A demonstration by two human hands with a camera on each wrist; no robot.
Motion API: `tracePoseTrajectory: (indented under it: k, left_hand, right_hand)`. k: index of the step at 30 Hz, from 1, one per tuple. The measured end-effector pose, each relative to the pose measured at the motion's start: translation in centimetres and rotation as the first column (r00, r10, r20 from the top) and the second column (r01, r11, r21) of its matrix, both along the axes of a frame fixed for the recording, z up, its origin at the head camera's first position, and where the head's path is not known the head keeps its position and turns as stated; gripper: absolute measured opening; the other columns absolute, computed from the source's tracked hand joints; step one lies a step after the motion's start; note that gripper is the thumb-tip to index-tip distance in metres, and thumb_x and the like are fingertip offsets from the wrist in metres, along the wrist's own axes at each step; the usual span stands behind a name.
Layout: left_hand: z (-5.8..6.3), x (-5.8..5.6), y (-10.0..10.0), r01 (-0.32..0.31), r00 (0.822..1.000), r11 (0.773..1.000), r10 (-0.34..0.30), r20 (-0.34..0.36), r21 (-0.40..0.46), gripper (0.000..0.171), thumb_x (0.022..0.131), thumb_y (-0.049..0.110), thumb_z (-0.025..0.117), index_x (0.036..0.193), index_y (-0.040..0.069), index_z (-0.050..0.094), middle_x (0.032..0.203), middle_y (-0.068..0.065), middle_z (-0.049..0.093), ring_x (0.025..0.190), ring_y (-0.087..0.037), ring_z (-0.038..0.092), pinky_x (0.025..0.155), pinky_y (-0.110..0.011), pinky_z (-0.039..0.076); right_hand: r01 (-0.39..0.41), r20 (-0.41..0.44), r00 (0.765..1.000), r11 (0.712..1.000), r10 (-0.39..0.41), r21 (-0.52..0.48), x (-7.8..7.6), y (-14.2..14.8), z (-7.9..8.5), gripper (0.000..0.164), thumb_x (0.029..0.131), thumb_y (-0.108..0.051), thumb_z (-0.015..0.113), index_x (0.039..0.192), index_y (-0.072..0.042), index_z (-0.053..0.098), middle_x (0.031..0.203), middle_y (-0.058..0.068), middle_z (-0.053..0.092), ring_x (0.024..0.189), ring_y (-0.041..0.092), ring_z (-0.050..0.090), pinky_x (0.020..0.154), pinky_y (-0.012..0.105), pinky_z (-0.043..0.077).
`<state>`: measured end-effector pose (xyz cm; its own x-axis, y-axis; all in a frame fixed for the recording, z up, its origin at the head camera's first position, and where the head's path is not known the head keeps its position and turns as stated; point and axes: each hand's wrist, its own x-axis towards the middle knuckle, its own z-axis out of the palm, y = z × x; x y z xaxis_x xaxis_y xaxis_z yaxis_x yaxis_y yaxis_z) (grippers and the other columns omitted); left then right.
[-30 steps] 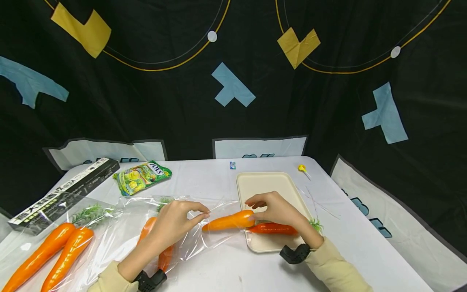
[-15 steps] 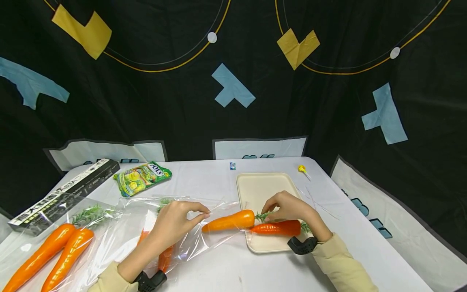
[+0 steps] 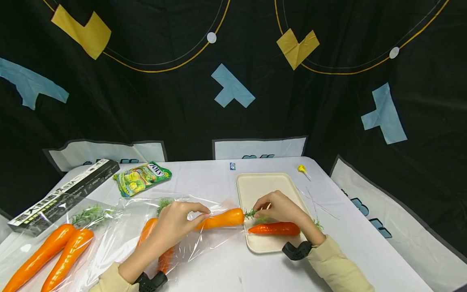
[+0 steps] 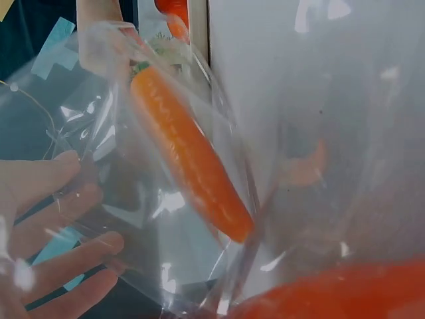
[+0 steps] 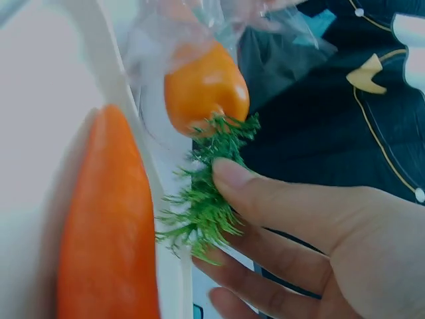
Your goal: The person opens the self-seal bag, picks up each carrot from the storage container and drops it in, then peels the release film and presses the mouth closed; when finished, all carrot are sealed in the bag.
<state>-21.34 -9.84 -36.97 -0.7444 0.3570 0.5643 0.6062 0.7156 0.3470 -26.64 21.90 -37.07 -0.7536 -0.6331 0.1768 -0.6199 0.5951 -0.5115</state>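
My left hand (image 3: 178,222) pinches the upper edge of a clear plastic bag (image 3: 213,242) between thumb and fingers. An orange carrot (image 3: 227,219) lies level with its tapered end inside this bag; in the left wrist view most of the carrot (image 4: 192,159) shows through the film. At its other end, my right hand (image 3: 279,207) grips the feathery green top (image 5: 212,193) between thumb and fingers, over the tray. Below that hand a redder carrot (image 3: 275,229) lies on the cream tray (image 3: 259,184). Behind my left forearm, more carrots (image 3: 146,230) show through plastic.
Two bagged carrots (image 3: 65,255) lie at the left. Behind them are a long black box (image 3: 65,194) and a green candy bag (image 3: 142,178). A small blue packet (image 3: 232,166), a yellow-topped item (image 3: 302,168) and thin wire-like strands (image 3: 321,205) lie toward the back and right.
My right hand has shifted from the carrot's thick end back to its green top, then left. The carrot has slid left, deeper into the bag. My left hand stays in place.
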Motion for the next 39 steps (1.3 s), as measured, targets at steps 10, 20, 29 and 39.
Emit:
tracePoseTrajectory:
  k: [10,20,29,39]
  left_hand:
    - [-0.2,0.0,0.1,0.004,1.0,1.0,-0.004,-0.005,-0.009,0.014,0.076,0.023,0.083,0.085,0.03,0.077,0.085,0.014,0.072,0.073,-0.011,0.068,0.059,-0.026,0.05]
    - [0.0,-0.1,0.1,0.011,0.999,1.0,-0.011,-0.04,0.016,0.01,0.078,0.027,0.081,0.086,0.029,0.077,0.085,0.015,0.072,0.07,-0.009,0.066,0.058,-0.023,0.049]
    - [-0.1,-0.1,0.3,0.024,1.0,0.999,-0.024,0.011,0.039,0.013,0.078,0.023,0.081,0.088,0.03,0.077,0.087,0.017,0.071,0.074,-0.007,0.066,0.062,-0.022,0.051]
    - [-0.2,0.0,0.3,0.01,0.998,1.0,-0.011,0.059,0.011,0.014,0.078,0.019,0.08,0.089,0.028,0.077,0.087,0.015,0.072,0.075,-0.01,0.066,0.062,-0.024,0.05]
  right_hand:
    - [0.044,-0.041,0.998,0.997,-0.046,-0.056,0.6,-1.6,-0.1,0.005,0.083,-0.017,0.077,0.087,-0.015,0.077,0.082,-0.012,0.07,0.067,0.004,0.057,0.062,0.022,0.049]
    - [0.057,-0.011,0.998,0.996,-0.058,-0.063,0.7,-1.7,0.3,0.004,0.085,-0.013,0.074,0.089,-0.014,0.076,0.082,-0.011,0.07,0.069,0.005,0.056,0.064,0.023,0.048]
    - [0.115,0.068,0.992,0.976,-0.104,-0.186,0.8,-1.8,0.9,0.006,0.086,-0.016,0.074,0.091,-0.014,0.076,0.081,-0.007,0.07,0.068,0.013,0.061,0.063,0.025,0.052]
    - [0.161,0.033,0.987,0.97,-0.158,-0.181,1.1,-2.2,0.5,0.004,0.086,-0.014,0.073,0.089,-0.012,0.075,0.079,-0.006,0.068,0.066,0.017,0.06,0.06,0.025,0.05]
